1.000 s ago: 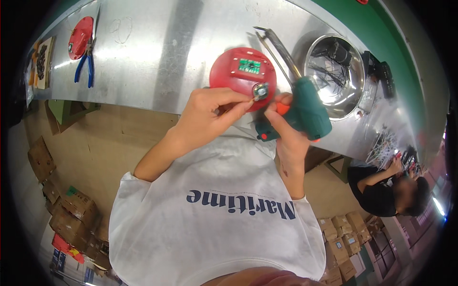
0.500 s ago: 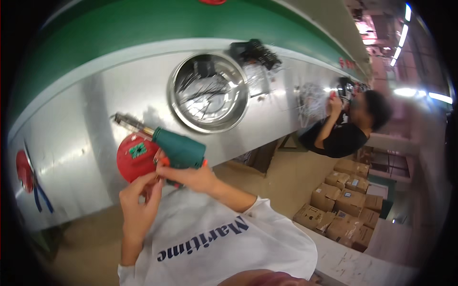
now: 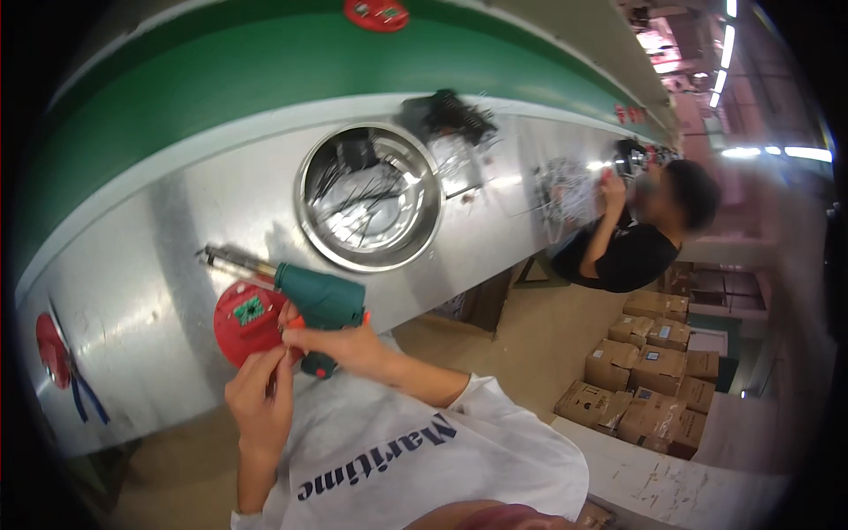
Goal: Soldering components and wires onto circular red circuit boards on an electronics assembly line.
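R hand [image 3: 349, 349] w/ green soldering gun [image 3: 320, 294], L hand [image 3: 261, 393] at red disc [image 3: 231, 340].
R grip closed round gun's handle, barrel by disc's upper edge; L grip closed in a pinch at disc's near rim, can't tell on what. Disc w/ green circuit bd [image 3: 249, 311] at counter's [image 3: 132, 371] near edge, partly hidden by hands. Steel bowl [image 3: 371, 263] w/ dk strands beyond gun, to R; blue-handled pliers [image 3: 88, 402] far L.

Assembly workshop, we reckon: we see a long metal tabletop [image 3: 141, 305], a co-worker [image 3: 634, 261] busy farther along it, a green soldering gun [image 3: 322, 298], blue-handled pliers [image 3: 92, 403], a red disc [image 3: 231, 336] carrying a green circuit board [image 3: 248, 311], stacked cartons [image 3: 652, 375], strip lights [image 3: 727, 49], plus a steel bowl [image 3: 358, 261] with dark strands inside.
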A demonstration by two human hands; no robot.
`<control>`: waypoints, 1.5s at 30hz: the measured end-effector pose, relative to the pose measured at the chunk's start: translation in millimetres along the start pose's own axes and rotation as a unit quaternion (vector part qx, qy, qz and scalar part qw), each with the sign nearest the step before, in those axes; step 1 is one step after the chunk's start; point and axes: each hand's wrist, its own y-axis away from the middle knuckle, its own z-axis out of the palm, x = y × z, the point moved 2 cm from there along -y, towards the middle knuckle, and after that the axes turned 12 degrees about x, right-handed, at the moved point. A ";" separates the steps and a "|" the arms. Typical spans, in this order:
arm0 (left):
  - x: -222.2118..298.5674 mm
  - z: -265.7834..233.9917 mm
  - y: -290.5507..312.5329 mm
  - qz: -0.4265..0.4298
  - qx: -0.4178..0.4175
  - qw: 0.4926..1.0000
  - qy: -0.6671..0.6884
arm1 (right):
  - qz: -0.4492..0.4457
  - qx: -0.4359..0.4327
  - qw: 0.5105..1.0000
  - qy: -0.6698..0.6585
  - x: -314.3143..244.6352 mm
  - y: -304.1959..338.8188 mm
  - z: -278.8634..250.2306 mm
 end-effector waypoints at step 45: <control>-40.9 13.4 -7.8 -0.058 0.188 0.980 -0.013 | -0.017 -0.004 0.991 0.134 -24.7 20.7 -50.6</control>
